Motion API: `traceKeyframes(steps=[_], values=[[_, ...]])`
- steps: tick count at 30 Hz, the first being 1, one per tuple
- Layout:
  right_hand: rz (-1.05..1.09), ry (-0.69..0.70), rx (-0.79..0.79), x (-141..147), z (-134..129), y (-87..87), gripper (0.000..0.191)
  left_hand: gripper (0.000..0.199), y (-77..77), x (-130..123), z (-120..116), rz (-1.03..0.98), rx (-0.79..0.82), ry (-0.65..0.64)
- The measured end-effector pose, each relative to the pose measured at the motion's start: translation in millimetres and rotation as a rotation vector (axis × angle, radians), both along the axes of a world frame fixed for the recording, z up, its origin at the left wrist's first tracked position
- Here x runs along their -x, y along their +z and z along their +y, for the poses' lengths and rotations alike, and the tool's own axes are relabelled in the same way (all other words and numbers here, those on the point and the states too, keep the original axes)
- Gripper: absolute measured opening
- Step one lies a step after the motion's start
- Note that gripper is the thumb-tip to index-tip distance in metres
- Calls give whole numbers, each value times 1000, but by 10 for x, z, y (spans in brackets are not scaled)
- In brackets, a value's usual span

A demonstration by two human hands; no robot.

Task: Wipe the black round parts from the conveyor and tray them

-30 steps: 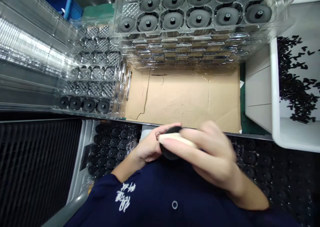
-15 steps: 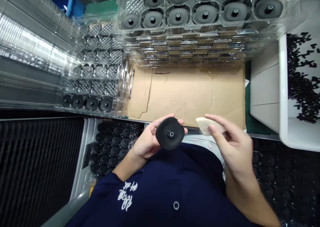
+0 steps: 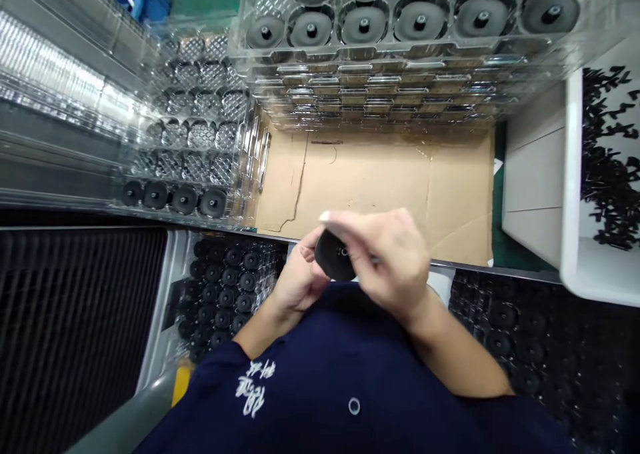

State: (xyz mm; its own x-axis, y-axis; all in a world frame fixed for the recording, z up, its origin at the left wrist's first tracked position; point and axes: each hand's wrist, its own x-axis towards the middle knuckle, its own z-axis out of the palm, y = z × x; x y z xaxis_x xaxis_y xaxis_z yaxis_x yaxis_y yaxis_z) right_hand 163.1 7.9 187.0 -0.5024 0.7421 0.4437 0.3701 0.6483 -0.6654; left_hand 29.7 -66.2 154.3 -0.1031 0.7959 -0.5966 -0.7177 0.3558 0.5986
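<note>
My left hand (image 3: 303, 277) grips a black rounded disc (image 3: 331, 261) by its left side, just beyond the front of my shirt. Faint pale marks show near the middle of its face. My right hand (image 3: 387, 257), smeared by motion, is over the disc's right part and hides it. A small whitish tip (image 3: 325, 217) pokes out at the end of its fingers, above the disc; it looks like a corner of the cream-white pad, the rest of which is hidden inside the hand.
Beyond my hands lies a cardboard sheet (image 3: 370, 181). Stacked clear trays (image 3: 375, 54) hold black discs at the back. A clear tray (image 3: 240, 154) at left has several discs in its front row. A white bin (image 3: 570, 174) at right contains small black parts (image 3: 613, 174).
My right hand has moved left with the cream-white pad, from beside the disc to over it. The left hand still holds the disc, whose raised centre hub no longer shows clearly.
</note>
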Motion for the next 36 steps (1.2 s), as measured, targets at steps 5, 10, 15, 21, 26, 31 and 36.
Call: traceKeyframes(steps=[5, 10, 15, 21, 26, 31, 36], values=[[198, -113, 903, -399, -49, -464, 28, 62, 83, 48, 1, -88, -113, -15], [203, -225, 1207, -603, -192, -786, 36, 45, 114, 78, 8, -187, -82, -67], [145, -272, 595, -510, -91, -156, 25, 50, 182, 20, 0, -234, -101, -109], [16, 43, -67, -198, -52, 137, 31, 62, 123, 75, -34, -68, -153, -140], [-201, 149, 124, -185, -71, 67, 22, 54, 67, 199, -29, -8, -195, -102], [38, -106, -105, -68, -270, 61, 30, 63, 129, 63, -1, 47, -309, -107], [17, 60, -142, -25, -397, 86, 27, 54, 230, -7, -13, 132, -403, 49]])
